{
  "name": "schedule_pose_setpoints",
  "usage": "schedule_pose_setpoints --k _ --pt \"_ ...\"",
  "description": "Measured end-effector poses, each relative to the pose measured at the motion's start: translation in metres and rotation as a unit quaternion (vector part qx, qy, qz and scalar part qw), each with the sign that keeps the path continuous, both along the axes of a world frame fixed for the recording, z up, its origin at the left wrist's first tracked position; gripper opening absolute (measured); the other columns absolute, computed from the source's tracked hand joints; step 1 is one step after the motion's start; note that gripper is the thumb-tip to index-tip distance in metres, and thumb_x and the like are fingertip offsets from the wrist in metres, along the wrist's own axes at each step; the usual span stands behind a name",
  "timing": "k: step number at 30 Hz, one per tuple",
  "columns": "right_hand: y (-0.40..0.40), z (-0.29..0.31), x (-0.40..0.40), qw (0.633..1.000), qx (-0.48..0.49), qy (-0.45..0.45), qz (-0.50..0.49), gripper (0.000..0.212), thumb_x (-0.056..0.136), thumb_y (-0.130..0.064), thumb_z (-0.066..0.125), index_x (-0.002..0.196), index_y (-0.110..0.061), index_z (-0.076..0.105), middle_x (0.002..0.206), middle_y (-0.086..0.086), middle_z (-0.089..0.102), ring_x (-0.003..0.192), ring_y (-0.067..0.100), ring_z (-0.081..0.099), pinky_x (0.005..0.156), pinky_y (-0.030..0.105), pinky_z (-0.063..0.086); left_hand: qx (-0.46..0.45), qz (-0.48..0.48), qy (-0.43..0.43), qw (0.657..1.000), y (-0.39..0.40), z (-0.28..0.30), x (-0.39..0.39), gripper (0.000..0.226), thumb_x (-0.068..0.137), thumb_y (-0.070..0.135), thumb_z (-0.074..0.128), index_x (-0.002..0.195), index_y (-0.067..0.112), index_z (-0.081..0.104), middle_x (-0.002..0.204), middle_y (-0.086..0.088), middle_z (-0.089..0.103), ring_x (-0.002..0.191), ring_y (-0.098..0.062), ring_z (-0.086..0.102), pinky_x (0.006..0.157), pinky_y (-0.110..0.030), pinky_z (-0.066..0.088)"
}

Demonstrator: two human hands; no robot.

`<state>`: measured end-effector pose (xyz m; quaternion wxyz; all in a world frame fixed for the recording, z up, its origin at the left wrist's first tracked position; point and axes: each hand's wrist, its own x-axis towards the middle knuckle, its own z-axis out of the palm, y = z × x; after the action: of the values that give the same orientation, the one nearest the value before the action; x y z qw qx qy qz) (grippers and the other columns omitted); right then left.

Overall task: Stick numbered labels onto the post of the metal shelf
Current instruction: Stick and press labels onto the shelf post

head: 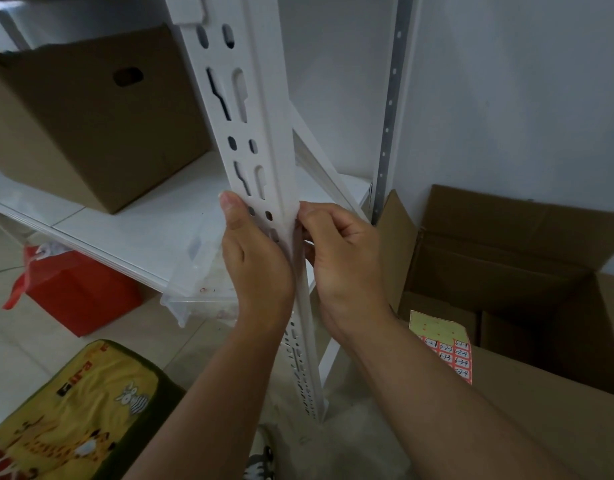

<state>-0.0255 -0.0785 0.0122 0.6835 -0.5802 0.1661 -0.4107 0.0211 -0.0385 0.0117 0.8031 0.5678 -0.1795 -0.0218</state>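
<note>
The white slotted metal shelf post (244,109) runs upright, floor to top. My left hand (255,261) grips its slotted face; my right hand (340,254) pinches at its corner edge. The sheet of numbered red labels (449,351) lies on a brown cardboard box (527,393) to my right.

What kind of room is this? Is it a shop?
Probably a storeroom, not a shop floor: a white metal shelf holds a cardboard box, an open carton stands beside it, and a sheet of numbered labels lies there.

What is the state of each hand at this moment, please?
Left hand: fingers curled round the white post, holding it.
Right hand: fingers bent against the post's edge; whether it holds a label cannot be told.
</note>
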Motion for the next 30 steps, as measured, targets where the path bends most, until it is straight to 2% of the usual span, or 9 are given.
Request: schedule_pose_setpoints --k 4,8,10,13,17,20,22,25,30 --pt "-0.0007 0.0004 -0.0004 1.0 -0.005 0.004 -0.01 0.033 0.091 -0.01 0.058 0.07 -0.031 0.07 0.072 -0.015 0.071 0.084 0.015 0.069 0.077 0.026 0.058 -0.003 0.013 0.009 1.0 -0.0013 -0.0001 -0.001 0.051 0.104 0.041 0.02 0.098 0.016 0.065 0.082 0.002 0.07 0.079 -0.004 0.069 0.063 -0.01 0.05" --pt "-0.0015 0.0007 -0.0002 1.0 -0.005 0.006 -0.016 0.033 0.09 -0.008 0.058 0.07 -0.03 0.071 0.073 -0.009 0.073 0.082 0.016 0.07 0.077 0.029 0.059 -0.004 0.014 0.014 1.0 -0.0027 -0.0002 -0.0018 0.055 0.104 0.042 0.021 0.11 0.008 0.064 0.088 -0.003 0.071 0.082 -0.007 0.07 0.063 -0.012 0.051" --pt "-0.0018 0.0011 -0.0001 1.0 0.002 0.007 -0.017 0.033 0.09 -0.007 0.059 0.069 -0.03 0.072 0.074 -0.008 0.073 0.082 0.018 0.07 0.078 0.032 0.059 -0.004 0.018 0.011 1.0 -0.0026 -0.0004 -0.0018 0.055 0.104 0.041 0.02 0.105 0.009 0.065 0.085 -0.001 0.07 0.079 -0.007 0.07 0.062 -0.011 0.05" --pt "-0.0027 0.0022 0.0 1.0 0.019 0.008 -0.013 0.03 0.089 -0.008 0.059 0.071 -0.027 0.075 0.078 -0.002 0.075 0.084 0.023 0.07 0.082 0.041 0.058 -0.007 0.018 0.006 1.0 -0.0023 -0.0006 -0.0009 0.052 0.105 0.04 0.02 0.095 0.015 0.065 0.079 0.002 0.069 0.076 -0.006 0.069 0.061 -0.012 0.05" --pt "-0.0033 -0.0007 0.0025 0.999 0.048 0.011 -0.007 0.021 0.087 -0.008 0.059 0.079 -0.016 0.077 0.083 0.005 0.075 0.087 0.026 0.07 0.084 0.047 0.057 -0.005 0.024 -0.002 1.0 -0.0022 -0.0023 -0.0004 0.053 0.105 0.039 0.02 0.088 0.015 0.064 0.07 0.007 0.068 0.071 -0.005 0.068 0.06 -0.013 0.049" --pt "-0.0035 -0.0023 0.0021 0.995 0.094 -0.015 0.02 0.018 0.088 -0.01 0.059 0.081 0.0 0.072 0.091 0.027 0.068 0.094 0.043 0.064 0.087 0.051 0.054 -0.004 0.02 -0.006 1.0 -0.0011 -0.0037 0.0012 0.054 0.105 0.039 0.019 0.09 0.016 0.066 0.074 0.006 0.069 0.076 -0.006 0.069 0.063 -0.014 0.05" --pt "-0.0044 -0.0027 -0.0003 0.992 0.117 -0.03 0.046 0.021 0.09 -0.011 0.059 0.078 0.002 0.071 0.087 0.025 0.068 0.087 0.038 0.066 0.08 0.042 0.057 -0.002 0.008 -0.013 1.0 0.0002 -0.0043 0.002 0.056 0.106 0.039 0.019 0.087 0.017 0.066 0.072 0.005 0.07 0.075 -0.007 0.07 0.063 -0.016 0.051" --pt "-0.0047 -0.0012 -0.0023 0.986 0.138 -0.043 0.08 0.019 0.09 -0.01 0.06 0.077 -0.007 0.074 0.078 0.007 0.071 0.076 0.016 0.068 0.069 0.023 0.054 -0.002 0.008 -0.015 1.0 0.0011 -0.0039 0.0014 0.054 0.105 0.038 0.019 0.083 0.021 0.065 0.069 0.008 0.07 0.072 -0.004 0.069 0.062 -0.014 0.051" --pt "-0.0042 0.0027 -0.0009 0.982 0.165 -0.039 0.088 0.02 0.089 -0.007 0.06 0.074 -0.01 0.073 0.076 0.005 0.072 0.071 0.014 0.068 0.063 0.022 0.054 -0.011 0.005 -0.015 1.0 0.0003 -0.0041 0.0017 0.052 0.106 0.038 0.019 0.088 0.022 0.065 0.074 0.008 0.07 0.077 -0.004 0.069 0.064 -0.014 0.05"
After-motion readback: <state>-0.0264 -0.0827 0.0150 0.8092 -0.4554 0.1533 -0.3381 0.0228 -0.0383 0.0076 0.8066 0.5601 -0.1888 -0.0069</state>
